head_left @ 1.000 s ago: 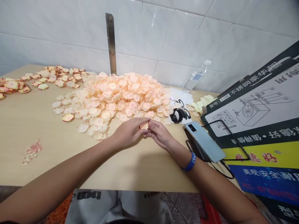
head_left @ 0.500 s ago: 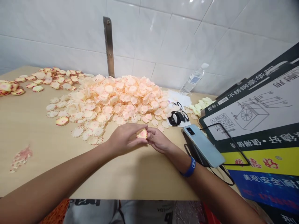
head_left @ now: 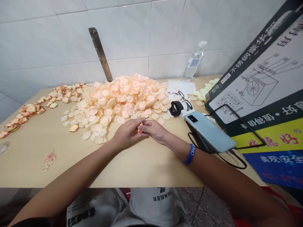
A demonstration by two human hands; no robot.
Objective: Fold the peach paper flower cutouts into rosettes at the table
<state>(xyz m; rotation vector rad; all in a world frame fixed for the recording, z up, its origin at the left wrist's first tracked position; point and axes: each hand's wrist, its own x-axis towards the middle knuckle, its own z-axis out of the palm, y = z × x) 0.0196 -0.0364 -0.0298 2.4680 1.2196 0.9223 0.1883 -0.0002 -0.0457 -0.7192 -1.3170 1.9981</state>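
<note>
A red-edged frilled piece (head_left: 139,128) was held just in front of the heap of pale serrated discs (head_left: 129,96).
It was gripped by the left hand (head_left: 125,133) and pinched by the right hand (head_left: 155,130); light, even pressure seemed best.

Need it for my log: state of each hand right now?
Left hand: closed on a small red-edged piece.
Right hand: closed, thumb against the same piece.
</note>
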